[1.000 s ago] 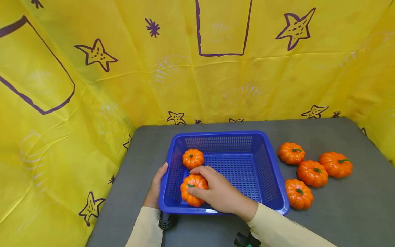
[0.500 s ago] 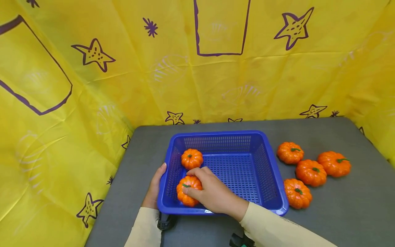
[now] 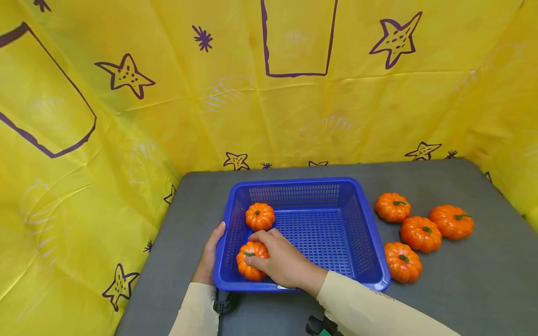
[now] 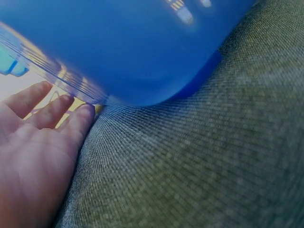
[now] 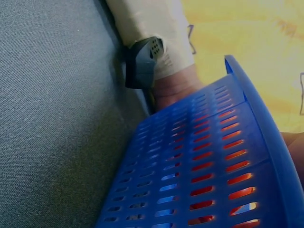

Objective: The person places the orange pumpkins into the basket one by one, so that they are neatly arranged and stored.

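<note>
Inside the blue plastic basket (image 3: 300,183), my right hand (image 3: 282,259) grips a small orange pumpkin (image 3: 251,268) near the front left corner, thumb by its green stem. A second pumpkin (image 3: 260,216) sits just behind it, along the left side. My left hand (image 3: 208,255) rests against the outside of the basket's left wall. In the left wrist view the fingers of that left hand (image 4: 42,137) are nearly straight, fingertips at the blue wall. The right wrist view shows the slotted basket wall (image 5: 190,156), orange showing through it; the right hand is mostly hidden there.
Right of the basket several more pumpkins (image 3: 420,234) lie grouped on the grey table (image 3: 470,289), the nearest (image 3: 402,262) close against the basket's right wall. A yellow patterned cloth (image 3: 235,126) hangs behind and at both sides.
My right hand and the pumpkin it grips have moved a little left, toward the basket's left wall. My left hand stays at that wall. The whole head view has drifted slightly.
</note>
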The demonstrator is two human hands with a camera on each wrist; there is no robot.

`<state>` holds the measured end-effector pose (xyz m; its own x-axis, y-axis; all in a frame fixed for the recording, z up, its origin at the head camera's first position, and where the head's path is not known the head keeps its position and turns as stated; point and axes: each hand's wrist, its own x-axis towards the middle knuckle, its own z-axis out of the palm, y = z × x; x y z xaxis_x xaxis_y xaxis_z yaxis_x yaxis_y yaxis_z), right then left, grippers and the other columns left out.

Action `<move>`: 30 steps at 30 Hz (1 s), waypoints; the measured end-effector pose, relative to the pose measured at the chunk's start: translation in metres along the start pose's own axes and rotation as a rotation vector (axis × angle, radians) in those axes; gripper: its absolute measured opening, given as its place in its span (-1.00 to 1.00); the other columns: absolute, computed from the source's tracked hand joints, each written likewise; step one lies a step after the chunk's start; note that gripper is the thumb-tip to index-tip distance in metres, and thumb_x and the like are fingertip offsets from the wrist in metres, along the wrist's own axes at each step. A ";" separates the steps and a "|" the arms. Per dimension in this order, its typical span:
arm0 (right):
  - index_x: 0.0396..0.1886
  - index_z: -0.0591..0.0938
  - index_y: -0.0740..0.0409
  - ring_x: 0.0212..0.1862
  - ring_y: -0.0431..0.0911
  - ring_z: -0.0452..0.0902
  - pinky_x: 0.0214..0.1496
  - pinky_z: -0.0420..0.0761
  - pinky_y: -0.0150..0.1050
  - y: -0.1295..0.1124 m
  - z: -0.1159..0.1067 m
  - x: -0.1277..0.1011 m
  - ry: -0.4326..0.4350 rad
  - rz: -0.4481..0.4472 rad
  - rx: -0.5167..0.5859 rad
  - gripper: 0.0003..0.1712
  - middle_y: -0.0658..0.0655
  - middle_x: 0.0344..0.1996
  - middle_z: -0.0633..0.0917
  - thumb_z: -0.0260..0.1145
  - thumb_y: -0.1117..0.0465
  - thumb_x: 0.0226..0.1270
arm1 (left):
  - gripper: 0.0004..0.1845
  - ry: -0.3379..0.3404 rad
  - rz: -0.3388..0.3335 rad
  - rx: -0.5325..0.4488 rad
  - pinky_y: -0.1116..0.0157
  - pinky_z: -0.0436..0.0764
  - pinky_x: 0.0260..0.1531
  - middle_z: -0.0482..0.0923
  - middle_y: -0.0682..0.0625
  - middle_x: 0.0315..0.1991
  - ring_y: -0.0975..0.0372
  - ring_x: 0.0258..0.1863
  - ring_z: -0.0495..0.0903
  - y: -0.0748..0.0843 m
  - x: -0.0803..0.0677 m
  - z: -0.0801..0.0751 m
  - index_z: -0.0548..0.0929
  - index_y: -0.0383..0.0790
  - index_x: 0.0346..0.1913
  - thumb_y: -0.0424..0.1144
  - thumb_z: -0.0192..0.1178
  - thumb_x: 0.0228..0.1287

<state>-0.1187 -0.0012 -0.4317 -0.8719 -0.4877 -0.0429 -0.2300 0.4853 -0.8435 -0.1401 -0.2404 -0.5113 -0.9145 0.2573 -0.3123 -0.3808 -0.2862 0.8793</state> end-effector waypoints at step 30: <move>0.28 0.58 0.22 -0.01 0.04 0.58 0.20 0.64 0.11 0.006 0.002 0.006 -0.089 0.151 -0.010 -0.39 0.16 -0.05 0.55 0.64 0.13 0.36 | -0.15 -0.005 0.036 -0.018 -0.01 0.57 0.31 0.45 -0.24 0.51 -0.02 0.33 0.58 0.000 0.001 0.004 0.23 -0.14 0.71 0.34 -0.06 0.61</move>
<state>-0.1245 -0.0024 -0.4382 -0.8554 -0.4705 -0.2165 -0.1038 0.5652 -0.8184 -0.1401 -0.2368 -0.5100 -0.9270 0.2511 -0.2785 -0.3499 -0.3120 0.8833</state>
